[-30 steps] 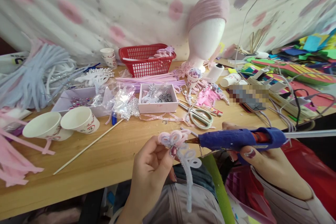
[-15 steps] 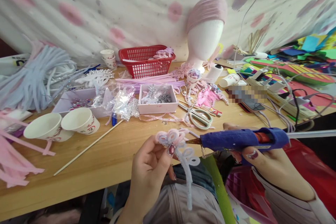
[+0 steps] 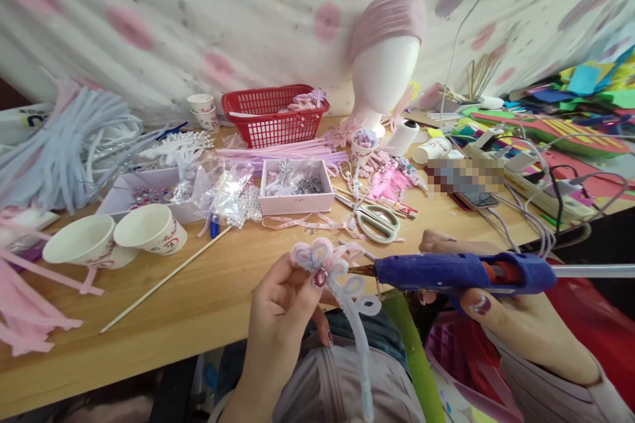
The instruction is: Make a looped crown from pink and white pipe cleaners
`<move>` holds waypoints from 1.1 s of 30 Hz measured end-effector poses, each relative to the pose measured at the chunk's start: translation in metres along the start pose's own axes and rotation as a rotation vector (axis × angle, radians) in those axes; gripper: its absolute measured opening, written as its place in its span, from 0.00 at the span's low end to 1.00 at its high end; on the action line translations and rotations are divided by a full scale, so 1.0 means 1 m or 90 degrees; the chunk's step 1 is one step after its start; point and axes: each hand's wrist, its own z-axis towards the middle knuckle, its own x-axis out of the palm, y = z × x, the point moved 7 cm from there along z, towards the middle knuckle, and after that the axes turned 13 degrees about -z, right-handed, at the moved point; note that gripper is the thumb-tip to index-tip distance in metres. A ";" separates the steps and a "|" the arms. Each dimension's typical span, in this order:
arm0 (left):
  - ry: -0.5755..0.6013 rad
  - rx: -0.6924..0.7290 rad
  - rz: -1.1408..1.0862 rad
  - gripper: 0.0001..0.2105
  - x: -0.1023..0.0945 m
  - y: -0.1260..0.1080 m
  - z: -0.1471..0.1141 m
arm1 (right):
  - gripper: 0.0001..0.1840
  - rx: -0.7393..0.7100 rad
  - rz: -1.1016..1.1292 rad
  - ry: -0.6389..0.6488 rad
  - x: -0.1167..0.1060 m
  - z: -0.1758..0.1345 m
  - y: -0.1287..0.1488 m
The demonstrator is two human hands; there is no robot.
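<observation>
My left hand [image 3: 285, 317] pinches a pipe cleaner flower [image 3: 320, 256] of pink and pale blue loops between thumb and fingers, above the table's front edge. Its pale blue fuzzy stem [image 3: 361, 344] hangs down over my lap, with small loops on its right side. My right hand [image 3: 501, 310] is wrapped around a blue hot glue gun [image 3: 436, 272], held level. The gun's brass nozzle points left, right beside the flower; whether it touches is hard to tell. A clear glue stick [image 3: 595, 271] juts from the gun's back.
Behind my hands are scissors [image 3: 380, 221], a tape measure [image 3: 302, 220] and a white box [image 3: 297, 201] of small parts. Paper cups [image 3: 151, 228] and a wooden stick [image 3: 166, 281] lie left. A red basket [image 3: 275, 122] and a foam head [image 3: 384, 69] stand behind; cables [image 3: 536, 218] run right.
The flower in my left hand has turned and tilted slightly, its stem now swinging lower and to the right. The glue gun has shifted a little, its back end lower and farther right.
</observation>
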 end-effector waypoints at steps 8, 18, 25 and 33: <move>0.055 -0.212 -0.126 0.13 0.003 0.022 0.004 | 0.33 -0.075 -0.122 -0.020 -0.012 0.002 0.014; 0.152 -0.298 -0.226 0.10 0.010 0.032 0.001 | 0.33 -0.105 -0.142 -0.030 -0.009 0.003 0.022; 0.160 -0.302 -0.241 0.09 0.012 0.030 0.001 | 0.34 -0.095 -0.148 -0.029 -0.009 0.002 0.022; 0.159 -0.289 -0.242 0.09 0.009 0.030 0.000 | 0.33 -0.094 -0.142 -0.031 -0.007 0.004 0.023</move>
